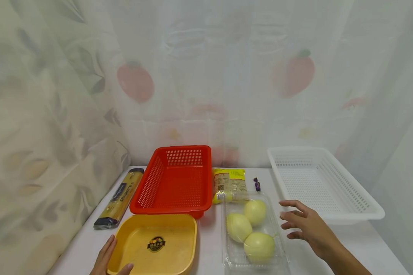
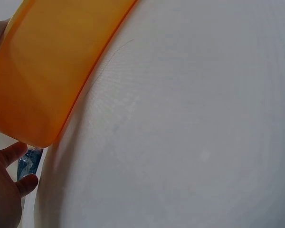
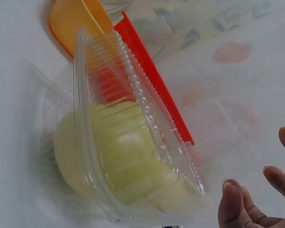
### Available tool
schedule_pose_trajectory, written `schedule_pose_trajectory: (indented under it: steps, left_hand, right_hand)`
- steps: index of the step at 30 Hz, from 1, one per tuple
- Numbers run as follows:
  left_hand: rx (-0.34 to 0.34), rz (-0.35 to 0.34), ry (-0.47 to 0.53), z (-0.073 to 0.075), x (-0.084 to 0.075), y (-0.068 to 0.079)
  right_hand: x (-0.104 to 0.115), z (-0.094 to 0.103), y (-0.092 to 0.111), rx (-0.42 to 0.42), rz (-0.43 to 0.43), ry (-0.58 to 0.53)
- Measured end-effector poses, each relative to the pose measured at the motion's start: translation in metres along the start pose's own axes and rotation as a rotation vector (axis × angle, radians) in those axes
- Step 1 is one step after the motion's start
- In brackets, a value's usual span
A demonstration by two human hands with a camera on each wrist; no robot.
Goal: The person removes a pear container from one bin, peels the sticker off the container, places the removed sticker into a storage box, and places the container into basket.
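Note:
My left hand (image 1: 104, 258) is at the near left corner of a yellow plastic tray (image 1: 172, 225) with a dark round label. Its fingers lie along the outer left wall and its thumb is at the front rim. In the left wrist view, spread fingertips (image 2: 19, 151) meet the tray's orange-looking wall (image 2: 47, 71). My right hand (image 1: 306, 227) hovers with nothing in it, fingers loosely bent and apart, right of a clear plastic clamshell box (image 1: 228, 256). Three pale yellow-green round fruits (image 1: 259, 246) sit inside the box, seen through its plastic in the right wrist view.
Behind the yellow tray stands a red basket (image 1: 189, 183), with a spaghetti pack (image 1: 120, 198) to its left. A yellow-topped food bag (image 1: 230, 181) and a purple-wrapped candy (image 1: 257, 184) lie behind the box. A white basket (image 1: 334, 191) stands at the right. Printed curtains (image 1: 227, 76) hang behind.

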State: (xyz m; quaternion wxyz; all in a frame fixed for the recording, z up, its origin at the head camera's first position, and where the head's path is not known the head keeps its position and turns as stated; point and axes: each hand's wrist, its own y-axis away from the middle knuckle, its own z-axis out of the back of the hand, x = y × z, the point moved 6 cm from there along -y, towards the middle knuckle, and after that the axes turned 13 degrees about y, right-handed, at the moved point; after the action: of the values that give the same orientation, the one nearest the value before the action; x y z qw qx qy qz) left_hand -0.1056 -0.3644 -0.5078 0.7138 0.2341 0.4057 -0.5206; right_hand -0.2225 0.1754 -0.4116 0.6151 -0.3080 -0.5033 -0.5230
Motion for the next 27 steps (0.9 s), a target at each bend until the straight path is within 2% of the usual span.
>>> schedule_pose_trajectory:
  steps: [6, 18, 27]
  left_hand:
    - [0.023, 0.028, 0.024, 0.000, 0.001, -0.003]
    - [0.024, 0.040, 0.020, 0.000, 0.001, -0.002]
    - [0.031, 0.036, 0.027, 0.001, 0.006, -0.005]
  right_hand:
    - [-0.010, -0.002, -0.001, 0.053, -0.021, 0.039]
    - [-0.032, -0.007, -0.008, 0.051, -0.081, 0.080]
    - [-0.041, -0.015, -0.015, 0.114, -0.045, 0.085]
